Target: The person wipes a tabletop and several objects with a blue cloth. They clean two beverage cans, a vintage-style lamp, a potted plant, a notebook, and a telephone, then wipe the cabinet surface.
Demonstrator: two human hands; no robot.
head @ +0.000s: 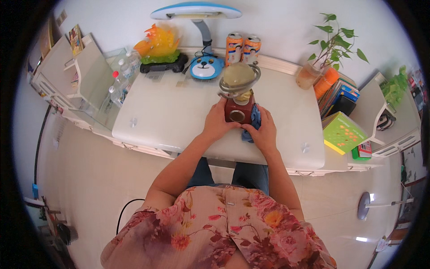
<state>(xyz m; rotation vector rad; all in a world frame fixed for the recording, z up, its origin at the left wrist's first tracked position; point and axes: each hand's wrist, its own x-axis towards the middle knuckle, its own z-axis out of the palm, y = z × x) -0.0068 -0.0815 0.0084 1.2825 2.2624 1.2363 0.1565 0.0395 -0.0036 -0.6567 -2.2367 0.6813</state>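
Note:
A trophy-like ornament [239, 107] has a dark red block base with a round metal-rimmed disc on its front. A pale globe [238, 74] with grey metal rings around it tops the ornament, above a gold-coloured piece. My left hand [216, 117] grips the left side of the base. At the right side, my right hand [262, 129] presses a blue cloth [256, 117] against the base, and part of the cloth hangs below. Both thumbs meet near the base's lower front edge. Whether the base rests on the white desk [168, 114] is hard to tell.
Behind stand a blue bear-shaped desk lamp [206, 67], two orange cans [234, 48] and a yellow-orange ornament [159, 43]. Plastic bottles [117, 90] are at the left. At the right are a plant in a plastic cup [307, 77], books and a green spiral calendar [344, 132].

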